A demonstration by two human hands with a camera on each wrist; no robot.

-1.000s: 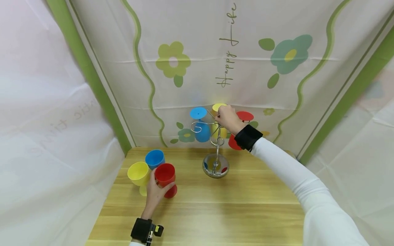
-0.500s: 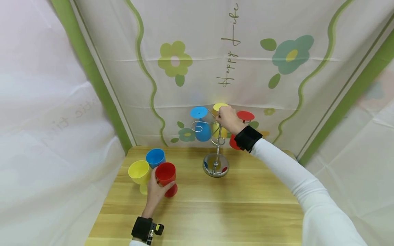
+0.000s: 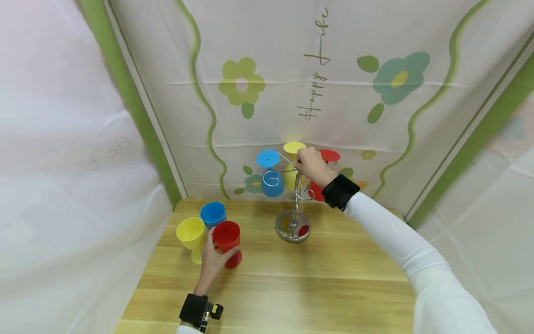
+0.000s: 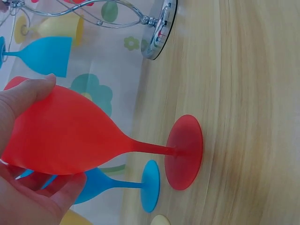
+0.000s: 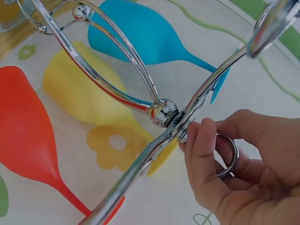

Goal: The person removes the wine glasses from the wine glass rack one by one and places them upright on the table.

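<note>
My left hand (image 3: 212,257) holds a red goblet (image 3: 227,239) by its bowl; in the left wrist view its foot (image 4: 184,152) is at the wood tabletop. Right beside it stand a yellow goblet (image 3: 191,233) and a blue goblet (image 3: 213,214), both upright. My right hand (image 3: 314,165) pinches the ring (image 5: 228,154) at the top of a chrome goblet rack (image 3: 293,227). Upside down from the rack, by their feet, hang a blue goblet (image 5: 136,33), a yellow goblet (image 5: 84,86) and a red goblet (image 5: 26,126).
The wooden table (image 3: 292,297) ends at a white cloth backdrop (image 3: 283,93) with printed flowers, close behind the rack. White cloth sides (image 3: 83,185) with green trim enclose the table left and right. The rack's curled wire arms (image 3: 271,178) reach outward.
The rack has turned slightly under my right hand: its lower scroll has swung right and the hanging goblets have shifted. My left hand stays on the red goblet. The head view has moved a little.
</note>
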